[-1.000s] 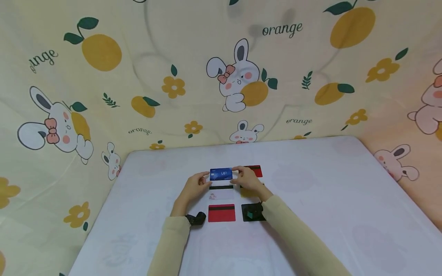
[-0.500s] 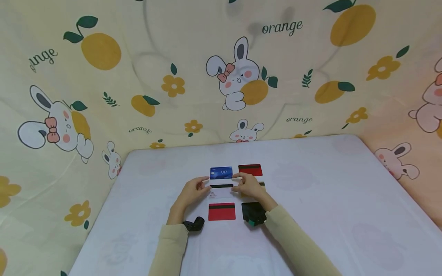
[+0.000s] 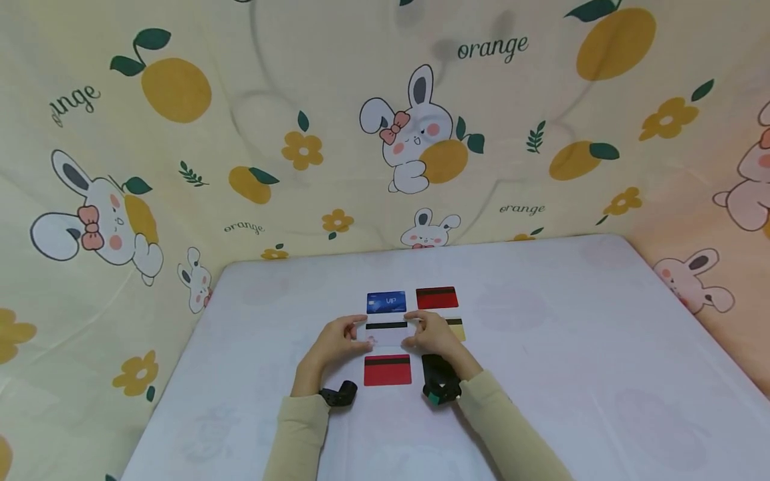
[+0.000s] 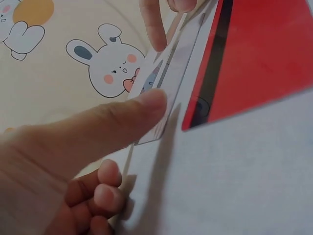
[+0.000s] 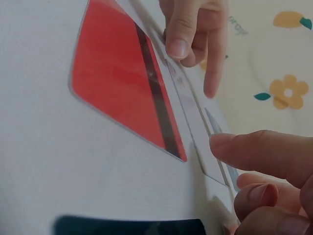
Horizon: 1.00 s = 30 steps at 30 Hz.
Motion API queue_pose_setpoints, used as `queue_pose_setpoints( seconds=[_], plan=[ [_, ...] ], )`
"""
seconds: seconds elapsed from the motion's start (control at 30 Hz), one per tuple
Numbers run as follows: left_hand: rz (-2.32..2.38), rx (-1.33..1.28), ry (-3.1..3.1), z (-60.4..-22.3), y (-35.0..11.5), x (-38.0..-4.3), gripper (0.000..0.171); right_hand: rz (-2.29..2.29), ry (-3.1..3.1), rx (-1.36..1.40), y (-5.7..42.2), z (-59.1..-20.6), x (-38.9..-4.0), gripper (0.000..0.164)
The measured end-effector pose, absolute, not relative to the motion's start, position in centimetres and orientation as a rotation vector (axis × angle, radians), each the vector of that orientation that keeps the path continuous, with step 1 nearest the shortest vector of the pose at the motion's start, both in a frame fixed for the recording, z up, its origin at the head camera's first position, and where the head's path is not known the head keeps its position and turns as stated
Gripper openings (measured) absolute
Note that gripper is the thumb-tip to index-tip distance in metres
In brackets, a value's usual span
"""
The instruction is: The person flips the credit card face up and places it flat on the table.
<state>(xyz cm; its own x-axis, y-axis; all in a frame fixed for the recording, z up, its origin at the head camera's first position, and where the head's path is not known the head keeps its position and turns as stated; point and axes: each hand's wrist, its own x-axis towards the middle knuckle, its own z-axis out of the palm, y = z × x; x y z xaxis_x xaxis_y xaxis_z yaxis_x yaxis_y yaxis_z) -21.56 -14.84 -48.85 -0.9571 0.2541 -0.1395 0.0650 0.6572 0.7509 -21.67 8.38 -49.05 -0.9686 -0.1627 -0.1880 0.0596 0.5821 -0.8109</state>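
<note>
A white card [image 3: 385, 335] with a black stripe lies flat on the table, between both hands in the head view. My left hand [image 3: 333, 341] is at its left end, index fingertip by the far corner and thumb by the near corner. Mirroring it, my right hand [image 3: 439, 336] has its index finger and thumb by the right-hand corners. In the left wrist view, the thumb [image 4: 154, 103] reaches over the white card [image 4: 183, 58]. The right thumb [image 5: 225, 147] is at the card's edge in the right wrist view; whether it presses is unclear. Remaining fingers are bent.
Beyond the white card lies a blue VIP card [image 3: 386, 302], beside a red striped card [image 3: 437, 298]. A gold card [image 3: 457, 329] is partly behind the right hand. Nearer are another red card [image 3: 388, 371] and a black card [image 3: 430, 365], partly covered by the wrist camera.
Both hands have come nearer, from the sides of the blue VIP card to the sides of the white card. The far red card is now uncovered.
</note>
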Motion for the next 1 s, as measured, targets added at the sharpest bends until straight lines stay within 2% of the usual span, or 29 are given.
queue_pose_setpoints(
  seconds=[1.0],
  plan=[
    [1.082,0.356,2.715,-49.02,-14.57,-21.71,0.058,-1.333,2.612,-0.041,7.98,-49.64,-21.14,0.051]
  ],
)
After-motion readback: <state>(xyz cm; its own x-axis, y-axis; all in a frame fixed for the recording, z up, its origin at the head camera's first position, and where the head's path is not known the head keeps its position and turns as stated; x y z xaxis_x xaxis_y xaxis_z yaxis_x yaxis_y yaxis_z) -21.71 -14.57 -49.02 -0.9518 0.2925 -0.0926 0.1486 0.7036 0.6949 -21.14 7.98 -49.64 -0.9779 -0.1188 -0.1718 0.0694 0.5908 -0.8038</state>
